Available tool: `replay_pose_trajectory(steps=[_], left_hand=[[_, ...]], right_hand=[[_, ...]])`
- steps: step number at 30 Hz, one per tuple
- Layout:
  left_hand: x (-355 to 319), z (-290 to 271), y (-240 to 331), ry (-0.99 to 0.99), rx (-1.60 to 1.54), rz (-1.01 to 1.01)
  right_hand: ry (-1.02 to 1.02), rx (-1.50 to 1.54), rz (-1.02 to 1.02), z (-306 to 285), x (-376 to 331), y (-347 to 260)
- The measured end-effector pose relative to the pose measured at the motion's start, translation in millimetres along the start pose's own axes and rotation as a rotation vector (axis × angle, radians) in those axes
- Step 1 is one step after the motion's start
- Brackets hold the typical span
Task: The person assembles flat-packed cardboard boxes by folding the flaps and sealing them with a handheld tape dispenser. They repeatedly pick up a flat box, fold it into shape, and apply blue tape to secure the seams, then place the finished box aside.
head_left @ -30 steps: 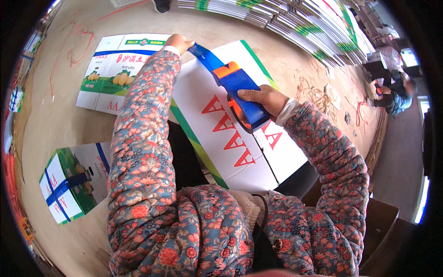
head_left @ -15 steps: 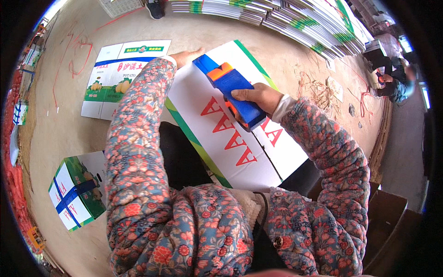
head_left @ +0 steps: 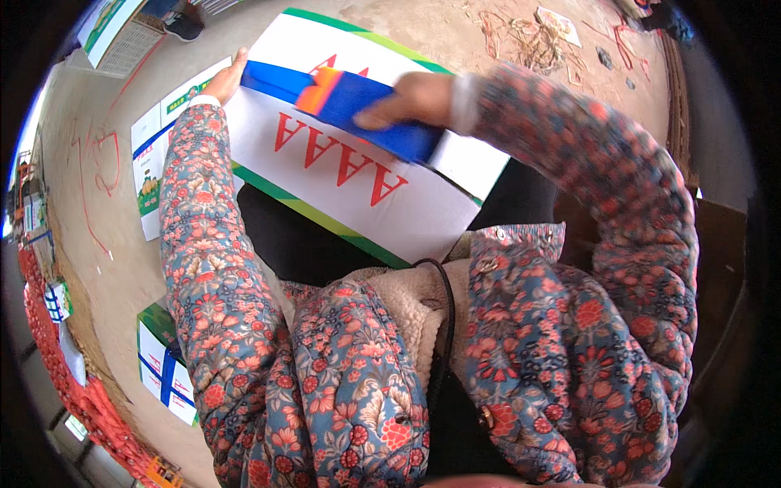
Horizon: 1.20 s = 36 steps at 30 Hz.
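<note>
Currently the blue and orange handheld tape dispenser (head_left: 370, 114) sits under the right hand (head_left: 411, 98), which is clamped on its body from above, fingers curled over the top. It rests on the flat white cardboard carton with red lettering and green edges (head_left: 366, 203). A strip of blue tape (head_left: 272, 80) runs from the dispenser toward the left hand (head_left: 228, 77). Left hand lies flat, palm down, pressing the carton's far edge; arm fully extended.

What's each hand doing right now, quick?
Left hand: open, pressing the white carton edge.
Right hand: closed on the blue tape dispenser.
</note>
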<state>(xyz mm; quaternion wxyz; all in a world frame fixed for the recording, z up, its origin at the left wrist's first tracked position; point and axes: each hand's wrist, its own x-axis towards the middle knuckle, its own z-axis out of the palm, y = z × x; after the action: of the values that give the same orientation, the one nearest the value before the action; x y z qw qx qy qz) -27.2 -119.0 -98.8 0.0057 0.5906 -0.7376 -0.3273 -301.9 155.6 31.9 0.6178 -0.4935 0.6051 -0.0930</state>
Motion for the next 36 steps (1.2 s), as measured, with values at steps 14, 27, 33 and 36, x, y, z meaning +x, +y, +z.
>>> replay_pose_trajectory(steps=[14,27,33,36], left_hand=[[0,-7,0,0.108,0.11,0.078],[-175,155,161,0.356,0.521,1.16],[-188,162,186,0.274,0.594,1.193],[-185,160,185,0.285,0.562,1.236]], right_hand=[[-0.065,0.408,0.131,41,-167,176],[-0.084,0.353,0.06,36,-147,196],[-0.066,0.486,-0.086,47,-137,228],[-0.043,0.464,-0.068,56,-149,242]])
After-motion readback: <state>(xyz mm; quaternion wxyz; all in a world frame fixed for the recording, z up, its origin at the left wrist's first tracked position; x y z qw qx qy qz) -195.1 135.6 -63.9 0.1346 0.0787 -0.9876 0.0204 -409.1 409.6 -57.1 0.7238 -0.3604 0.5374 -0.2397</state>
